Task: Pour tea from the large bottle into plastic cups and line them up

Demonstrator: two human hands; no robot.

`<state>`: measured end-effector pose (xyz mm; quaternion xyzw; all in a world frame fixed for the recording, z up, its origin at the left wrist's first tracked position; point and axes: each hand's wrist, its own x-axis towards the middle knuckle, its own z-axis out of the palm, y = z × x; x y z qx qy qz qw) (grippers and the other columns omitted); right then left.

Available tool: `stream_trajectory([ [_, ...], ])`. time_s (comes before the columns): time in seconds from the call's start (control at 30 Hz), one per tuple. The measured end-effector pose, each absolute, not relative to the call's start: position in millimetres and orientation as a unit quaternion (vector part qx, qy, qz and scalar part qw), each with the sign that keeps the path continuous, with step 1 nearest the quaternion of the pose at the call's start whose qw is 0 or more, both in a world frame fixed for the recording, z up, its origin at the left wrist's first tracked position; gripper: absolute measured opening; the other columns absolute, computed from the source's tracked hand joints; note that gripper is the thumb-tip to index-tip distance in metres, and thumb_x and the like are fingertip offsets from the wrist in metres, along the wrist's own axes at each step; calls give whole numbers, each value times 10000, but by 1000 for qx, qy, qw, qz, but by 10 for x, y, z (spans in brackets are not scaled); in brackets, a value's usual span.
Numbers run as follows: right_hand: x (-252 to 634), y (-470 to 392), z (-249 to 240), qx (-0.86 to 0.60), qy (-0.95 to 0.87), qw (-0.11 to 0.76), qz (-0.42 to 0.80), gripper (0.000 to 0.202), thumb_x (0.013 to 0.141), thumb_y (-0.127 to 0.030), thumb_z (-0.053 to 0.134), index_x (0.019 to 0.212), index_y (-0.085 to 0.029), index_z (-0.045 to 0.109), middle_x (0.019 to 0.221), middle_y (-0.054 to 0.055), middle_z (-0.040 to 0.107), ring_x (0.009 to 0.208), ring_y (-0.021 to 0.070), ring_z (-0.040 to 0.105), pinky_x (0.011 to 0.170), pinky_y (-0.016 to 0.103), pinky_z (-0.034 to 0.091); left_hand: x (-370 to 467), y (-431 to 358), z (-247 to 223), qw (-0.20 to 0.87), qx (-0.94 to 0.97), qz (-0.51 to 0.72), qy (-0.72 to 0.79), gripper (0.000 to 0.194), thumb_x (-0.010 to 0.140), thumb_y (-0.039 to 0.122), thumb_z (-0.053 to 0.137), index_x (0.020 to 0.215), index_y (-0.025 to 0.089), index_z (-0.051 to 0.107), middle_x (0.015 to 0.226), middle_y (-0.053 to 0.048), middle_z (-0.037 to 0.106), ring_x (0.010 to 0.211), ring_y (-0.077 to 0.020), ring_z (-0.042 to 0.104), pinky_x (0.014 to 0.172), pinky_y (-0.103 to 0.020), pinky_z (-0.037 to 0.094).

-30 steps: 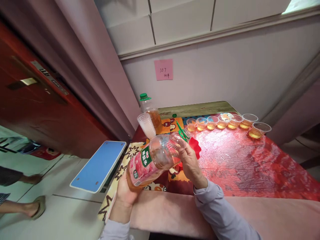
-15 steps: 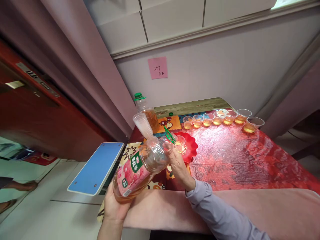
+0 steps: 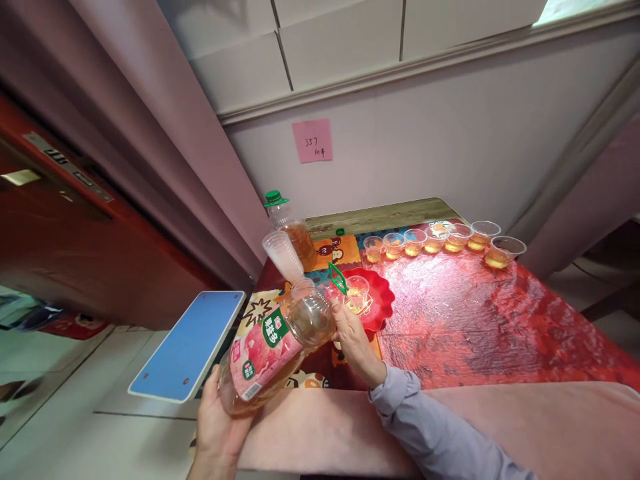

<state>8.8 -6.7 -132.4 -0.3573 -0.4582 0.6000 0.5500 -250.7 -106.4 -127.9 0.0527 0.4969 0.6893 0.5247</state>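
Observation:
A large juice bottle (image 3: 267,350) with a pink and green label is tilted, its neck pointing up and to the right. Its base rests in my left hand (image 3: 220,413), the fingers wrapped under it. Around the upper part of the bottle, by the neck, closes my right hand (image 3: 353,337). A green handle ring (image 3: 338,279) stands out at the neck. Just beyond, a clear plastic cup (image 3: 358,292) sits in a red scalloped dish (image 3: 384,300); the bottle's mouth is close to it. How much juice the cup holds is hard to make out.
Several clear cups with amber juice (image 3: 435,241) stand in a curved row at the back right. Behind the held bottle are a stack of plastic cups (image 3: 283,255) and a second juice bottle (image 3: 299,240). A green cap (image 3: 341,231) lies near the wooden edge. A blue-topped stool (image 3: 187,347) stands left.
The bottle and both hands have shifted slightly down and left in view, with the bottle still tilted. The grip of both hands looks the same; the camera view has moved a little.

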Motion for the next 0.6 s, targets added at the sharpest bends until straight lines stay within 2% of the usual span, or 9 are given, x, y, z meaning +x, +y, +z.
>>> stream_trajectory([
  [0.1, 74, -39, -1349, -359, -427, 547, 624, 600, 1037, -841, 578, 1099, -270, 750, 800, 38, 683, 804, 277, 709, 758, 449, 658, -2476, -1057, -1278, 518, 54, 679, 517, 574, 1020, 420, 632, 1566, 264, 714, 1298, -145, 871, 1185, -408, 843, 1146, -680, 593],
  [0.3, 62, -6, -1396, -352, -424, 545, 632, 638, 1022, -876, 547, 1081, -270, 738, 818, 46, 684, 795, 268, 697, 748, 444, 651, -2445, -1060, -1194, 511, 60, 674, 531, 622, 1041, 450, 603, 1625, 243, 664, 1333, -160, 857, 1327, -435, 779, 1171, -701, 566],
  [0.5, 77, -7, -1334, -345, -423, 562, 622, 664, 991, -919, 563, 1015, -277, 733, 654, -3, 591, 588, 217, 594, 571, 400, 595, -2399, -1043, -1095, 494, 67, 675, 544, 598, 1059, 447, 600, 1595, 197, 690, 1360, -168, 844, 1427, -425, 716, 1177, -663, 572],
  [0.6, 74, 0, -1313, -342, -407, 571, 625, 667, 960, -932, 608, 976, -279, 743, 619, -22, 576, 550, 199, 576, 536, 376, 581, -2353, -1026, -1040, 485, 73, 672, 555, 569, 1072, 427, 573, 1569, 185, 710, 1381, -163, 837, 1472, -413, 681, 1194, -655, 558],
])
